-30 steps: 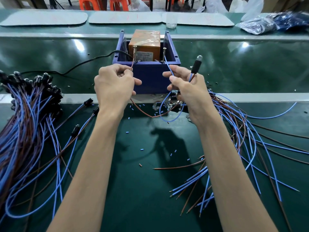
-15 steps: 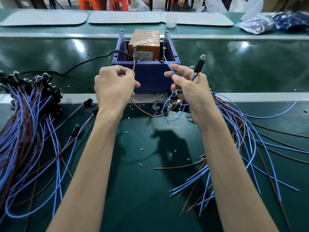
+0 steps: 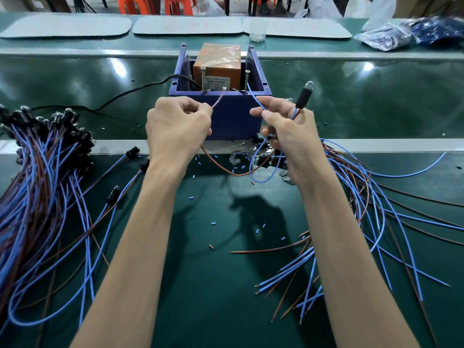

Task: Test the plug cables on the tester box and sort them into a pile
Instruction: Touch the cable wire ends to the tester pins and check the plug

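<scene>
The blue tester box [image 3: 233, 116] stands ahead at centre, with an orange unit [image 3: 218, 62] inside and two upright screw posts at its front rim. My left hand [image 3: 177, 126] pinches the brown wire [image 3: 218, 101], its tip blurred just right of the left post [image 3: 203, 80]. My right hand [image 3: 288, 131] pinches the blue wire [image 3: 254, 97], whose tip reaches the right post [image 3: 247, 80]. The same hand holds the cable's black plug with a clear bulb [image 3: 303, 94] upright. The two wires loop down below my hands.
A large pile of blue and brown plug cables [image 3: 42, 187] lies at the left. Loose cables [image 3: 371, 217] spread out at the right. A black power cord [image 3: 130, 92] runs left from the box. Small wire offcuts dot the green mat. Plastic bags [image 3: 411, 33] sit far right.
The brown wire end in my left hand has swung right, away from the left post, and is blurred. My right hand keeps the blue wire at the right post.
</scene>
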Action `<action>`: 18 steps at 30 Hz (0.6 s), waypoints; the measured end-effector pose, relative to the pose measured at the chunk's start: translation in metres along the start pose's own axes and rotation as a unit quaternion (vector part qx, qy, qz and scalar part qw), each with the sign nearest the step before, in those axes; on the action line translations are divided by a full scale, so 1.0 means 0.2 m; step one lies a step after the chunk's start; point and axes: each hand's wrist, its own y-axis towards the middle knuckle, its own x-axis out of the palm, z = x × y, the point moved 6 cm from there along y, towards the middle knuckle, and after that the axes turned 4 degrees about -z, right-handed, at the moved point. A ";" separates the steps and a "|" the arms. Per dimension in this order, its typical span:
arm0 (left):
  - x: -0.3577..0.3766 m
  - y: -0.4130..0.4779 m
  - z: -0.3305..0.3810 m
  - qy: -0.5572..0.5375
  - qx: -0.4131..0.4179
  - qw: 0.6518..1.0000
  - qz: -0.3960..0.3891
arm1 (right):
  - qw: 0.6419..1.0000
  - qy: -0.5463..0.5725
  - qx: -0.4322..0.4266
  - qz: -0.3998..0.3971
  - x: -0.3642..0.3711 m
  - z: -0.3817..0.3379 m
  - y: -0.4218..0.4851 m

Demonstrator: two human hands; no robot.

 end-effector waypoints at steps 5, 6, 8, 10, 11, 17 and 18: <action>0.00 0.00 0.00 -0.003 0.000 1.000 0.002 | 1.000 -0.005 -0.001 0.001 0.00 0.00 0.00; 0.00 0.00 -0.01 -0.004 -0.001 1.000 0.004 | 1.000 -0.003 -0.001 0.001 0.00 0.00 0.00; -0.01 0.01 -0.01 -0.007 -0.005 1.000 0.013 | 1.000 0.002 -0.002 0.000 0.00 0.00 0.00; -0.03 0.02 -0.02 -0.010 -0.008 1.000 0.025 | 1.000 0.008 -0.003 -0.003 0.00 0.00 0.00; -0.03 0.02 -0.03 -0.015 -0.010 0.999 0.029 | 1.000 0.013 -0.005 -0.004 0.00 0.00 0.00; -0.07 0.03 -0.03 -0.030 -0.011 0.998 0.057 | 1.000 0.009 -0.003 -0.001 0.00 0.00 0.01; -0.08 0.03 -0.03 -0.029 -0.010 0.998 0.063 | 1.000 0.009 -0.003 -0.001 0.00 0.00 0.01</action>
